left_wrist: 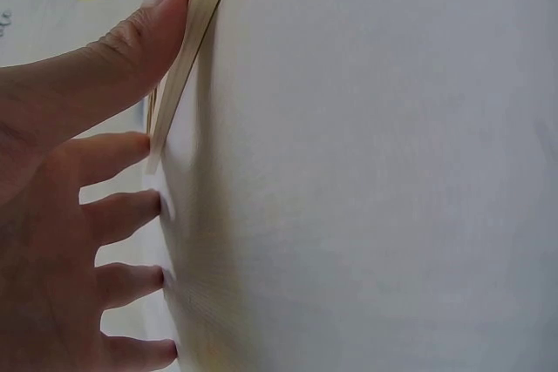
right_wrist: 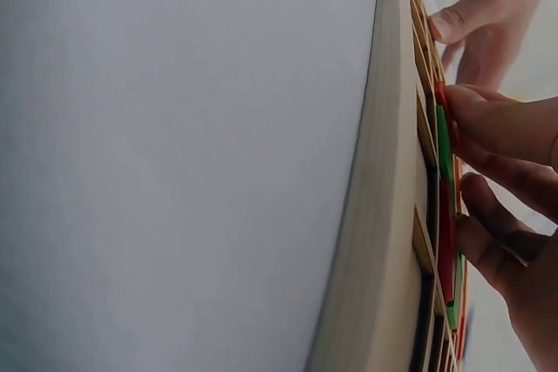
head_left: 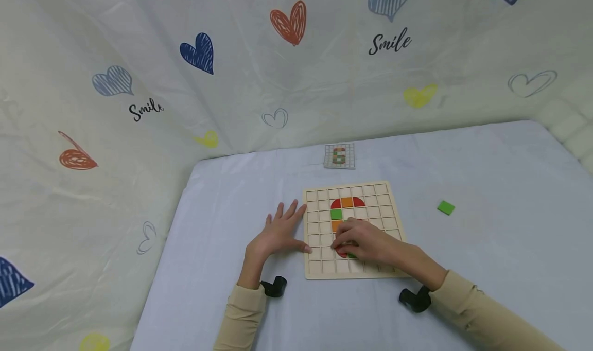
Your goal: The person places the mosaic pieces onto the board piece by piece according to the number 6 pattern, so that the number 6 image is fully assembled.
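Observation:
A light wooden grid board (head_left: pixel 319 263) lies on the cloth with red, orange and green tiles set in its squares. Spread fingers of my left hand (head_left: pixel 278 235) touch the board's left edge; its thumb rests on the rim in the left wrist view. Over the lower middle of the board, my right hand (head_left: pixel 368 244) bends its thumb and fingers round a small red tile (right_wrist: pixel 453 119) at the pattern's lower left. Part of the pattern is hidden under that hand. An orange tile (head_left: pixel 346 202) sits between two red rounded tiles in the top row.
Behind the board lies a small card (head_left: pixel 339 156) printed with a coloured pattern on a grid. One loose green tile (head_left: pixel 446 208) lies on the white cloth (head_left: pixel 500 186) to the right. A curtain (head_left: pixel 324 83) with hearts hangs at the back and left.

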`<state>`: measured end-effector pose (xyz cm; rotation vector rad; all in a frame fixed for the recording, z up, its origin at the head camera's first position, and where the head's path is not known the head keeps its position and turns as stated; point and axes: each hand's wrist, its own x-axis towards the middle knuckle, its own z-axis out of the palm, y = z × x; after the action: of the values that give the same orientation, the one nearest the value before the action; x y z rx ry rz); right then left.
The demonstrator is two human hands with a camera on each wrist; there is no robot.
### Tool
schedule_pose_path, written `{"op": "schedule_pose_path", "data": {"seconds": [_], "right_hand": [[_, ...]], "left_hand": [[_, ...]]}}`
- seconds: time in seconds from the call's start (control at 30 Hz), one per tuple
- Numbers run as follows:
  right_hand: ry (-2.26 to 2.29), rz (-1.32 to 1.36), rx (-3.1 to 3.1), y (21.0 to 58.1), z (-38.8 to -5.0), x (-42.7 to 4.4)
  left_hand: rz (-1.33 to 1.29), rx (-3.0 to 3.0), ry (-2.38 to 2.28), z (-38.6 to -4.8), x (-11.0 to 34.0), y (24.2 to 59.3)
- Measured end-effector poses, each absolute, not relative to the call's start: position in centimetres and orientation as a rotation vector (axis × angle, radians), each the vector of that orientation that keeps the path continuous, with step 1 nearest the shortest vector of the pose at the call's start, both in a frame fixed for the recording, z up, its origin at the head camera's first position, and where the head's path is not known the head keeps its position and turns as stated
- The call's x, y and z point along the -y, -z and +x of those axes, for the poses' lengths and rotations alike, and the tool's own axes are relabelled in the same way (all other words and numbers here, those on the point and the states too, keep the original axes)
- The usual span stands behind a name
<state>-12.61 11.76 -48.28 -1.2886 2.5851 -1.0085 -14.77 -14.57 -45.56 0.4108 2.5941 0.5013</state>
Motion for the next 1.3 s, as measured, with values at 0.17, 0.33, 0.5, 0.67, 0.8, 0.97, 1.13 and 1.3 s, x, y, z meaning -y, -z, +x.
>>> {"op": "schedule_pose_path", "data": {"seconds": [0.17, 0.33, 0.5, 0.67, 0.8, 0.97, 1.13, 1.3], "right_hand": [[0.940, -1.301, -2.609, 48.39, -12.69, -11.93], [0.923, -1.329, -2.605, 48.44, -12.85, -12.18], [0.922, -1.350, -2.622, 48.29, -12.90, -12.27], [0.925, -1.322, -2.636, 48.14, -12.69, -12.21], [0.913, -1.289, -2.642, 48.03, -12.53, -12.19], [0.897, -1.263, -2.638, 48.02, -12.55, -12.21], [0.903, -1.259, -2.631, 48.10, -12.60, -12.27], [0.958, -1.244, -2.644, 48.12, -12.44, -12.58]], "left_hand": [[0.412, -2.588, -0.512, -14.84, 14.64, 45.79], [0.411, -2.584, -0.525, -14.88, 14.62, 45.86], [0.415, -2.584, -0.530, -14.89, 14.60, 45.81], [0.411, -2.583, -0.530, -14.94, 14.59, 45.70], [0.409, -2.582, -0.529, -15.02, 14.58, 45.65], [0.415, -2.587, -0.524, -14.99, 14.62, 45.56], [0.420, -2.597, -0.512, -14.97, 14.67, 45.55], [0.405, -2.591, -0.516, -14.84, 14.62, 45.64]]}}
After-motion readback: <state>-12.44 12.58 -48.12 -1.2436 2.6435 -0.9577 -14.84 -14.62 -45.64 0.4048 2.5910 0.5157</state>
